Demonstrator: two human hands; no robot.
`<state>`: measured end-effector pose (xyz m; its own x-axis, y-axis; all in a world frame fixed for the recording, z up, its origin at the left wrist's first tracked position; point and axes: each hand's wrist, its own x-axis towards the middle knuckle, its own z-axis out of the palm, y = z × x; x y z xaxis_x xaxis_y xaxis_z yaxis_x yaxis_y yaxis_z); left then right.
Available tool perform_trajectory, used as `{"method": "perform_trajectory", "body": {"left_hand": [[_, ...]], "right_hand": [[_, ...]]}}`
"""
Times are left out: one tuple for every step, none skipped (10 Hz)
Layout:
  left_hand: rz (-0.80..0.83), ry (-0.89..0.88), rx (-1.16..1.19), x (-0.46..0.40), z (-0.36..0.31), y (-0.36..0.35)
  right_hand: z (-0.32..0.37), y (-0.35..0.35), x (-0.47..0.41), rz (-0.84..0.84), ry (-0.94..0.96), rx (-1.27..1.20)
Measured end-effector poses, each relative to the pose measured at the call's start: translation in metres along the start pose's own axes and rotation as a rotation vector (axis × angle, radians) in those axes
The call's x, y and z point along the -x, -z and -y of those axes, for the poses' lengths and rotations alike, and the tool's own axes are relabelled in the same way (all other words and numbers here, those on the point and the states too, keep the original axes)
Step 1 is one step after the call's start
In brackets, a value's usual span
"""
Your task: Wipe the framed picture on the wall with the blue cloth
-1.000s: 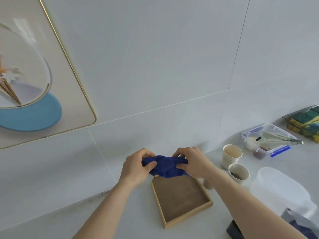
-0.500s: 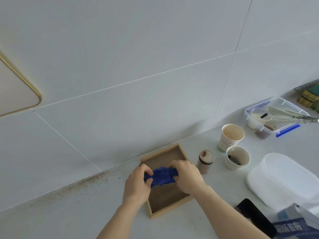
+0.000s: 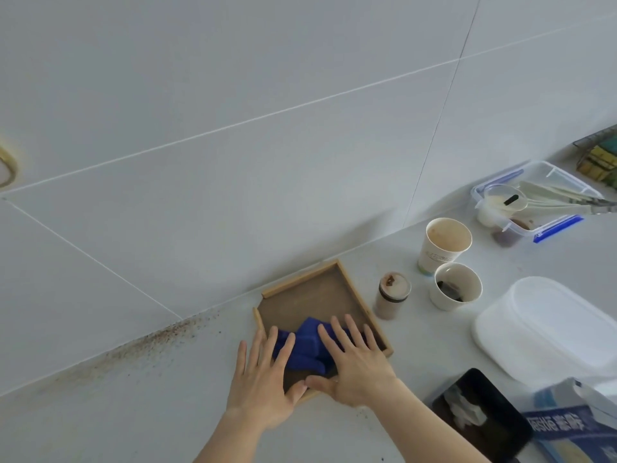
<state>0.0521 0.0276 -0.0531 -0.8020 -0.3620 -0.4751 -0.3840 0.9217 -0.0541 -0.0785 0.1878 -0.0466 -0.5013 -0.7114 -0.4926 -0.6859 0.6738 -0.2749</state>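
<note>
Blue cloth (image 3: 307, 349) lies crumpled in a wooden tray (image 3: 354, 289) on the counter (image 3: 133, 412), bunched in folds, deep royal blue, near the tray's front edge. Left hand (image 3: 263, 379) flat, fingers spread, palm down, fingertips on the cloth's left side and the tray's left rim. Right hand (image 3: 354, 362) also flat and spread, pressing on the cloth's right part, thumb at the tray's front rim. Neither hand is clamped on the cloth; both lie open on top. Only a gold corner of the picture frame (image 3: 8, 167) shows at the left edge on the tiled wall (image 3: 233, 95), well apart from the cloth. Right of the tray: small jar (image 3: 392, 299), two paper cups (image 3: 445, 245), white lid (image 3: 547, 329), clear box with blue clips (image 3: 534, 198), phone (image 3: 480, 416).
</note>
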Motion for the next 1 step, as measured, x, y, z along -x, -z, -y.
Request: {"method": "perform_trajectory", "body": {"left_hand": [[-0.1, 0.02, 0.104, 0.0089, 0.0044, 0.0228]], "right_hand": [[0.004, 0.0077, 0.0055, -0.028, 0.001, -0.029]]}}
